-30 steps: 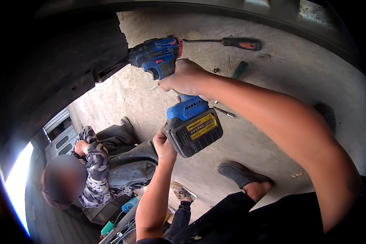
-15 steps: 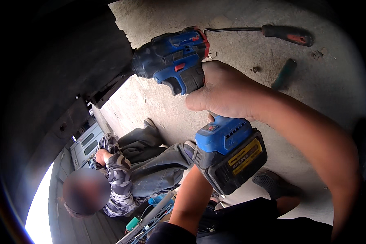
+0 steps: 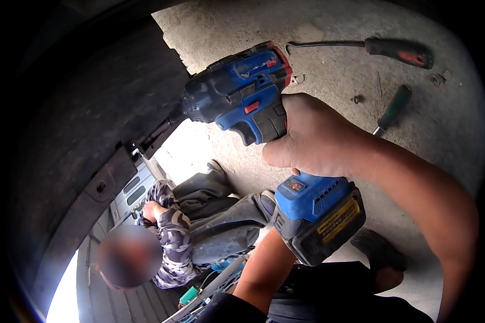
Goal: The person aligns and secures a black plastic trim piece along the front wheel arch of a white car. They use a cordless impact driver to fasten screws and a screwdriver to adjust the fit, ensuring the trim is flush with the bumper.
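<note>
My right hand (image 3: 318, 134) is wrapped round the grip of a blue and black cordless impact driver (image 3: 240, 89) with red trim. A thick battery pack (image 3: 323, 215) sits at the foot of the grip, toward me. From the driver's nose a slim dark bit or extension (image 3: 167, 126) points left, down along the dark metal part (image 3: 97, 102); what its tip meets is hard to make out. My left forearm (image 3: 267, 269), dark-sleeved, rises behind the battery, which hides that hand and its fingers.
On the concrete floor lie a hooked pick with a black and red handle (image 3: 399, 53), a green-handled screwdriver (image 3: 397, 107) and a small bolt (image 3: 356, 99). Another person in camouflage sleeves (image 3: 175, 253) sits at lower left, near cables and a green item (image 3: 189, 295).
The whole view has shifted, so the driver, floor tools and other person appear farther right and slightly lower. My right hand keeps its hold on the driver. More of the screwdriver's shaft shows.
</note>
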### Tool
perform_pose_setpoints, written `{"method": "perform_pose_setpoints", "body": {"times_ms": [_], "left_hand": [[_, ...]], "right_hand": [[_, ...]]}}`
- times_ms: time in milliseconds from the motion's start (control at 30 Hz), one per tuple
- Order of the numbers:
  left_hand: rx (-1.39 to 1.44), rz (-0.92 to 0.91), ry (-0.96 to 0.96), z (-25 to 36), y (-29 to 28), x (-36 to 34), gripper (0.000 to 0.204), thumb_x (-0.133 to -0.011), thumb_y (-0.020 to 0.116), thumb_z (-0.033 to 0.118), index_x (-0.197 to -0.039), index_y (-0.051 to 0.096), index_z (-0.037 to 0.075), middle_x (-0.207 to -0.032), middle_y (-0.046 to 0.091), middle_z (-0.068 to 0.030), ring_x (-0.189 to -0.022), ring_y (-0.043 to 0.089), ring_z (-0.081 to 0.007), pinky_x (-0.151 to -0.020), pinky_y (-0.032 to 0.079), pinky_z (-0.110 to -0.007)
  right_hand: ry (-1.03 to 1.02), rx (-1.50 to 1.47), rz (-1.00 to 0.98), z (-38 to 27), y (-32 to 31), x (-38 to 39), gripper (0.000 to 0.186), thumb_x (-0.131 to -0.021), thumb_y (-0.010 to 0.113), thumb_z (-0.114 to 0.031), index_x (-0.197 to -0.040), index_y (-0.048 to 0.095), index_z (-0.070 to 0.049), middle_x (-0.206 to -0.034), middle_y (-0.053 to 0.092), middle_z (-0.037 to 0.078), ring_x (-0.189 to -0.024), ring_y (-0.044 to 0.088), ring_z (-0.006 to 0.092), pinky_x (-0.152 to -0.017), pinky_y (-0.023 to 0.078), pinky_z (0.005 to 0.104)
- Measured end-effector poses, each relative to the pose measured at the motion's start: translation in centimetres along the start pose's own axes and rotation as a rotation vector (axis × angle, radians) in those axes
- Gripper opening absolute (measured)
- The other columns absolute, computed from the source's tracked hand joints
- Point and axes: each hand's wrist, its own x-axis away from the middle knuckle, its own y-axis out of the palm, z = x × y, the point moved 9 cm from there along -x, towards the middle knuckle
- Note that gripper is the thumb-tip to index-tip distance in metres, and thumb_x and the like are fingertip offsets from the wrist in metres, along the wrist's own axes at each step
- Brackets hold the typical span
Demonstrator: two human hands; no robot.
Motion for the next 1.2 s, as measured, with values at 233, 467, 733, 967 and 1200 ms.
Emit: {"method": "perform_pose_setpoints", "body": {"times_ms": [233,467,733,967,1200], "left_hand": [[-0.008,0.008,-0.016,0.5,-0.6,2.3,0.021,-0.102,0.057,0.021,-0.117,0.056,0.007,-0.097,0.065,-0.0076,-0.085,0.065,-0.0198,-0.074,0.054,-0.035],[0.057,-0.01,-0.002,-0.3,-0.2,-1.7,0.021,-0.102,0.057,0.022,-0.117,0.055,0.007,-0.097,0.064,-0.0078,-0.086,0.065,-0.02,-0.074,0.055,-0.035],[0.074,-0.012,-0.031,-0.8,-0.4,-1.4,0.021,-0.102,0.057,0.022,-0.117,0.053,0.007,-0.097,0.063,-0.008,-0.087,0.065,-0.0203,-0.074,0.055,-0.036],[0.089,-0.014,-0.048,-2.2,-0.5,-0.2,0.022,-0.102,0.057,0.023,-0.117,0.052,0.008,-0.097,0.063,-0.0082,-0.087,0.065,-0.0205,-0.074,0.055,-0.037],[0.1,-0.018,-0.047,-2.2,-1.3,0.9,0.022,-0.102,0.056,0.023,-0.118,0.051,0.008,-0.097,0.062,-0.0084,-0.088,0.065,-0.0207,-0.074,0.055,-0.037]], "right_hand": [[0.039,-0.169,-0.076,1.4,2.0,0.2,0.012,-0.074,0.062,-0.016,-0.076,0.062,-0.004,-0.063,0.061,0.009,-0.062,0.062,0.0219,-0.065,0.05,0.0374],[0.065,-0.117,-0.102,0.7,0.9,-0.4,0.019,-0.072,0.063,-0.009,-0.09,0.06,-0.004,-0.07,0.06,0.004,-0.061,0.061,0.0142,-0.058,0.05,0.0318],[0.065,-0.116,-0.055,0.5,0.9,-0.2,0.014,-0.072,0.061,-0.006,-0.085,0.058,-0.004,-0.068,0.06,0.004,-0.059,0.061,0.0136,-0.056,0.049,0.0308],[0.067,-0.099,-0.011,0.5,0.9,0.2,0.014,-0.072,0.062,-0.007,-0.085,0.057,-0.004,-0.065,0.059,0.003,-0.057,0.06,0.013,-0.055,0.05,0.0302],[0.099,-0.195,-0.064,1.1,1.8,0.2,0.015,-0.072,0.061,-0.006,-0.087,0.057,-0.004,-0.067,0.059,0.004,-0.057,0.061,0.0137,-0.055,0.052,0.0307]]}}
